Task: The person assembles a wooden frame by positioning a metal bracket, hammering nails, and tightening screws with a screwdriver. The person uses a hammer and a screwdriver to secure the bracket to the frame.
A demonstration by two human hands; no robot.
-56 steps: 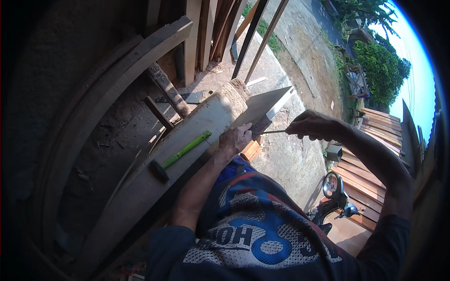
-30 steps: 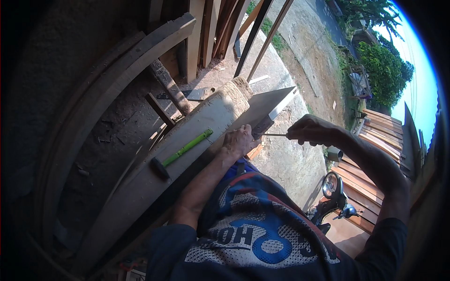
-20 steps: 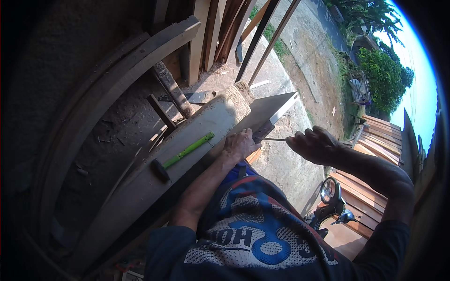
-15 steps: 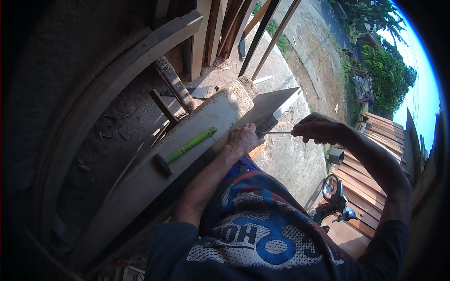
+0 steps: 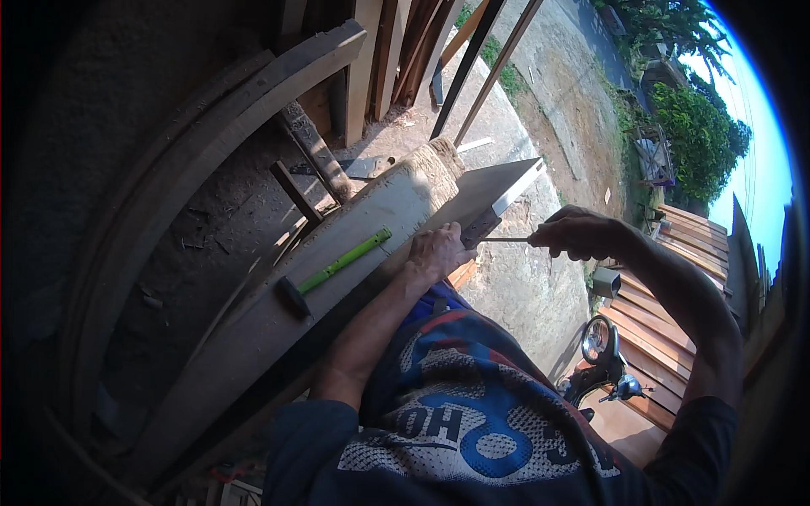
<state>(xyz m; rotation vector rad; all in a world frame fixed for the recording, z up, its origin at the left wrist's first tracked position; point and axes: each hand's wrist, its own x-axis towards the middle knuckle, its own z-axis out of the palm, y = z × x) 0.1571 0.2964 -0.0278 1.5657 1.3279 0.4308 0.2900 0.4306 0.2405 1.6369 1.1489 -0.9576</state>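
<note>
My right hand is closed around a screwdriver, whose handle is hidden in the fist. Its thin shaft points left at a small dark plate, which looks like a hinge, on the edge of a wooden board. Whether the tip touches the plate I cannot tell. My left hand grips the board's edge right beside the plate, fingers bent together. On the thick wooden beam to the left lies a hammer with a bright green handle and a dark head, touched by neither hand.
A curved wooden piece arches at the left. Upright planks lean at the back. To the right are stacked boards and a motorcycle. Sunlit concrete ground stretches beyond the board.
My right hand has shifted very slightly to the right with the screwdriver, and its fingers sit a little differently. My left hand, the board and the hammer stay in place.
</note>
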